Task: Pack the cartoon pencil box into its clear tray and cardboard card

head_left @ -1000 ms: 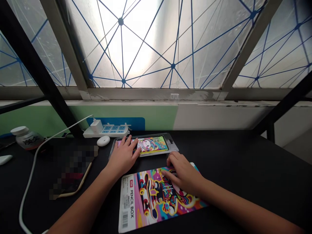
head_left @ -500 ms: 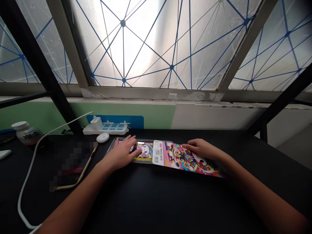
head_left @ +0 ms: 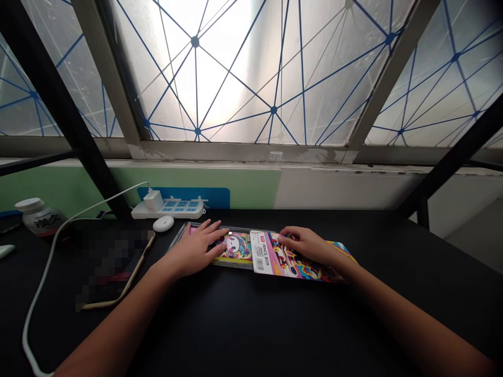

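Note:
A colourful pencil box (head_left: 238, 246) lies in a clear plastic tray (head_left: 231, 264) on the black table. My left hand (head_left: 196, 248) rests palm down over the tray's left part, fingers spread, hiding some of the box. A printed card (head_left: 264, 254) labelled "PENCIL BOX" overlaps the tray's right part and reaches out to the right. On top of the card lies my right hand (head_left: 308, 244), fingers loosely extended and touching its surface. The hand and wrist cover part of the card's right half.
Behind the tray stands a white power strip (head_left: 173, 210) with a plugged-in charger (head_left: 153, 200). A round white case (head_left: 163, 224) sits left of the tray. Farther left are a white cable (head_left: 39, 298), a brown strap-like strip (head_left: 131, 280) and a lidded jar (head_left: 41, 217).
The card has shifted slightly right over the tray, uncovering more of the box. My right hand has moved left along the card. My left hand's fingers have spread flatter.

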The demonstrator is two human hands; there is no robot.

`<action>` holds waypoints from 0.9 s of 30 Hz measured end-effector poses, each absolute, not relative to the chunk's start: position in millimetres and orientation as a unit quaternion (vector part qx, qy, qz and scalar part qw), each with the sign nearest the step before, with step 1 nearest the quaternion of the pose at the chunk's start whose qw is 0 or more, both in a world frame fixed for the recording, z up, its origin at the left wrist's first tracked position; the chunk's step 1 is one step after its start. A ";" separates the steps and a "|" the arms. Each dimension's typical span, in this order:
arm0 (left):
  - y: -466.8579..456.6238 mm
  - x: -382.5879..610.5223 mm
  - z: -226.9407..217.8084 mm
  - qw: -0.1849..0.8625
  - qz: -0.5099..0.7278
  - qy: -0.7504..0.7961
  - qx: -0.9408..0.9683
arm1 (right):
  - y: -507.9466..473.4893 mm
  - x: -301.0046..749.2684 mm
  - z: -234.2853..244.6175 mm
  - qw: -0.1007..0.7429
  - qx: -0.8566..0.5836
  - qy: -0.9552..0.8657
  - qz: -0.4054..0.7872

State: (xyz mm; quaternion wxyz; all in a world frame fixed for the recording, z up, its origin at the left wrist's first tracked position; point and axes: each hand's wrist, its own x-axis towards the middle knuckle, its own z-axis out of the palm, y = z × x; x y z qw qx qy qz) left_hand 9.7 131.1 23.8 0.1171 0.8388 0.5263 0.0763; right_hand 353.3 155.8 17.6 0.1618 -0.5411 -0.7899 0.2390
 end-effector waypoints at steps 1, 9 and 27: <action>131.5 9.4 24.0 0.118 0.073 0.525 0.840 | 157.4 359.0 19.1 0.155 -0.541 -0.789 0.246; 132.2 8.6 27.2 0.125 0.071 0.519 0.843 | 168.6 389.9 25.7 0.131 -0.554 -0.775 0.274; 132.2 8.3 28.1 0.122 0.080 0.517 0.843 | 171.7 406.4 34.9 0.147 -0.561 -0.770 0.265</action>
